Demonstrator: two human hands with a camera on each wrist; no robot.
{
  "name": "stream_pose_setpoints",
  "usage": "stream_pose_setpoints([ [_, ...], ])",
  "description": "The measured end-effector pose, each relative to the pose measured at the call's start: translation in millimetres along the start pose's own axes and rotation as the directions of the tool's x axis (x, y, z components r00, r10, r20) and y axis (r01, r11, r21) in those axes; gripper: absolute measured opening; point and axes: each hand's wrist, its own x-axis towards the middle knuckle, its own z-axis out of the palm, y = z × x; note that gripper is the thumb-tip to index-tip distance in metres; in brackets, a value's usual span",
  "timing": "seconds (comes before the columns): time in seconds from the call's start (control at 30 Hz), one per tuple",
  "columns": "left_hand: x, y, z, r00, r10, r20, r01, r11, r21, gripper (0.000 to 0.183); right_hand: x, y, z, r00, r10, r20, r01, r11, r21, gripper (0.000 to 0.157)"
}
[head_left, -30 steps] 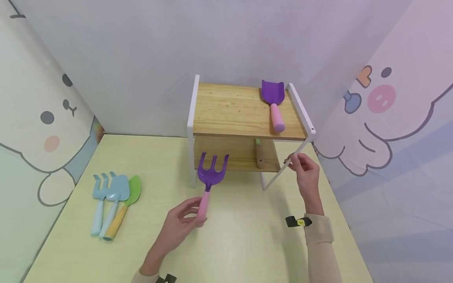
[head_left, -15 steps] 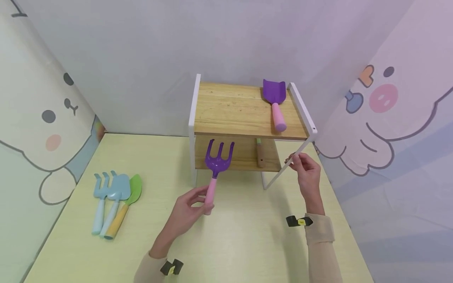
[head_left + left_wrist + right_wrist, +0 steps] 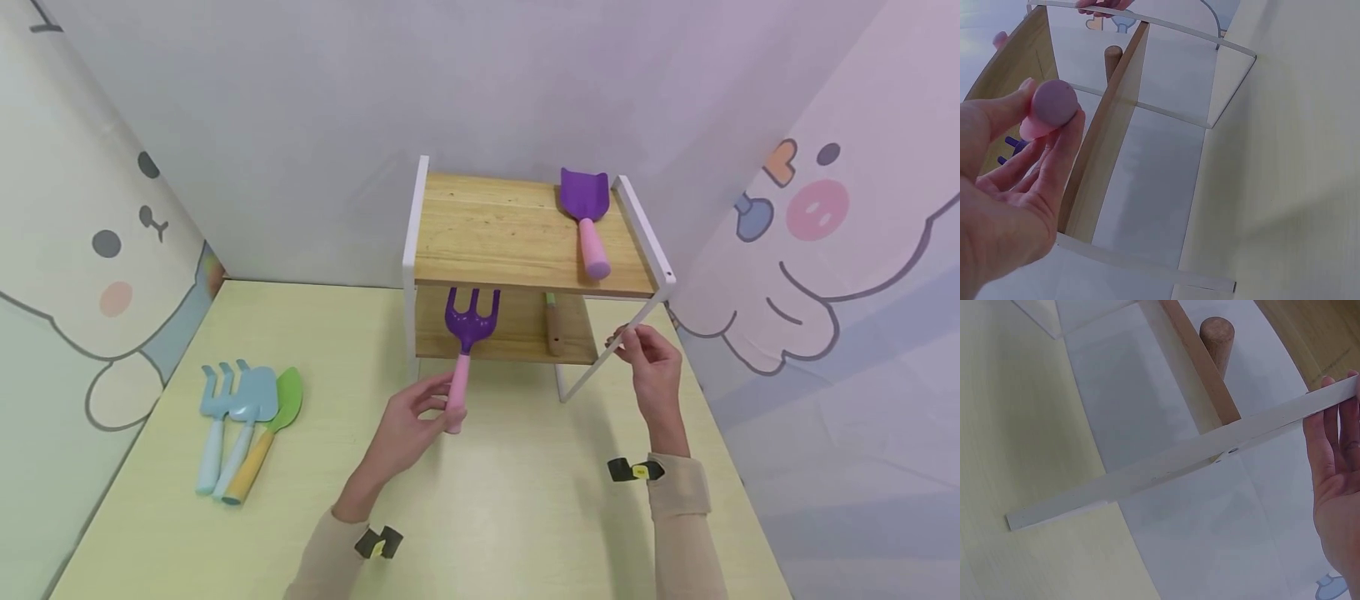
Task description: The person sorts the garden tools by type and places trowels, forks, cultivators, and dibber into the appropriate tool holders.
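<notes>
My left hand [image 3: 408,427] grips the pink handle of a purple hand fork [image 3: 471,325], whose tines point into the gap between the two boards of a small wooden shelf [image 3: 495,229]. In the left wrist view the handle's round end [image 3: 1055,104] sits between thumb and fingers. My right hand [image 3: 654,367] holds the white metal frame [image 3: 637,315] on the shelf's right side, as the right wrist view also shows. A purple scoop [image 3: 587,200] with a pink handle lies on the top board. On the lower board rests a tool with a brown wooden handle [image 3: 553,329], its head mostly hidden.
At the left of the table [image 3: 337,333] lie a light blue hand fork [image 3: 213,442], a light blue shovel [image 3: 253,396] and a green trowel [image 3: 288,398] with a yellow handle, side by side. Curtains with cartoon animals surround the table.
My left hand has moved forward and slightly right with the fork, and the tines have gone from in front of the shelf to under the top board. My right hand stays on the frame.
</notes>
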Motion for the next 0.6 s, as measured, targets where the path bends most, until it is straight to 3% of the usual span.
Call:
stream_pose_setpoints([
  [0.6, 35.5, 21.0, 6.5, 1.0, -0.021, -0.007, 0.021, 0.998, 0.066, 0.057, 0, 1, -1.4, 1.0, -0.003, 0.006, 0.003, 1.0, 0.001, 0.015],
])
